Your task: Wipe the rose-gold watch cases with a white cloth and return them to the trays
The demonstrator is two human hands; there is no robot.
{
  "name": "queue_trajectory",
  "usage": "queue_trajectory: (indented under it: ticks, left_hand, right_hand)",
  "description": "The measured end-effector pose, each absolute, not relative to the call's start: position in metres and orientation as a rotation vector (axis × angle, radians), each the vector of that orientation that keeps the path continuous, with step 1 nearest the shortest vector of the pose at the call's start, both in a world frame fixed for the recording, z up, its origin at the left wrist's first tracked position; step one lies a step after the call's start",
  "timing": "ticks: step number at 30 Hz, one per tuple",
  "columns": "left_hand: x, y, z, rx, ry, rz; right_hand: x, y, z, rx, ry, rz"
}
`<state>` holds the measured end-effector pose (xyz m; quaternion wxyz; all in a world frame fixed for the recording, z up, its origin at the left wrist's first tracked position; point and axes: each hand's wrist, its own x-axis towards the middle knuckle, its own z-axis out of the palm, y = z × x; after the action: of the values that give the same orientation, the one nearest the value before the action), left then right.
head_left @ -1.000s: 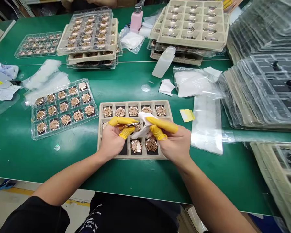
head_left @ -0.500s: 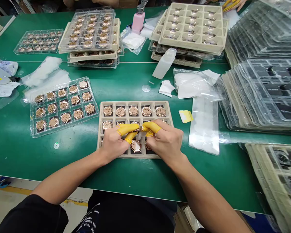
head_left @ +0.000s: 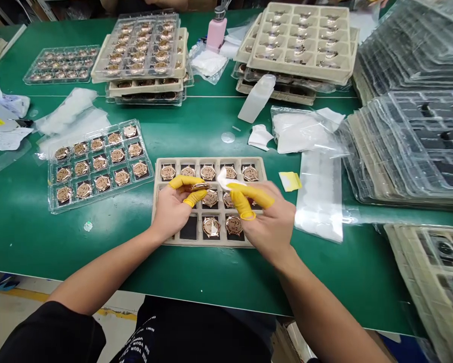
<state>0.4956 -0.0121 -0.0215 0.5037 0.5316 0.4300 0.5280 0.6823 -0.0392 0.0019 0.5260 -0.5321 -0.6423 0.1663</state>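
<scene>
Between the yellow-cotted thumb and fingers of my left hand is a rose-gold watch case, seen nearly edge-on. My right hand, also in yellow finger cots, pinches a small white cloth just to the right of the case, apart from it. Both hands are above a beige compartment tray of rose-gold watch cases lying face down. One compartment in its near row shows only a black lining. The hands cover part of the middle row.
A clear tray of watch cases lies left. Loaded trays are stacked at the back. Tall piles of clear trays stand right. A translucent bottle, a pink pump bottle and white wipes are beyond the beige tray.
My hands have drawn apart. The right moved rightward with the white cloth, while the left shifted slightly left, keeping the watch case and exposing more of the tray.
</scene>
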Motion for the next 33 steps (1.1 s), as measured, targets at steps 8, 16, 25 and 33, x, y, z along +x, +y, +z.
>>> queue_trajectory:
  ticks: [8, 16, 25, 33]
  left_hand:
    - [0.502, -0.014, -0.013, 1.242, 0.911, 1.340]
    - [0.502, -0.028, -0.023, 1.430, 0.980, 1.225]
    - [0.500, -0.036, -0.012, 1.784, 1.028, 1.245]
    - [0.506, -0.039, -0.022, 1.441, 1.112, 1.196]
  right_hand:
    - [0.692, -0.040, 0.008, -1.003, -1.827, 0.067]
    - [0.677, -0.043, -0.002, -0.997, -1.770, 0.170]
    - [0.680, -0.042, -0.006, -0.942, -1.932, -0.059]
    - [0.683, -0.039, -0.014, -0.950, -1.824, 0.065]
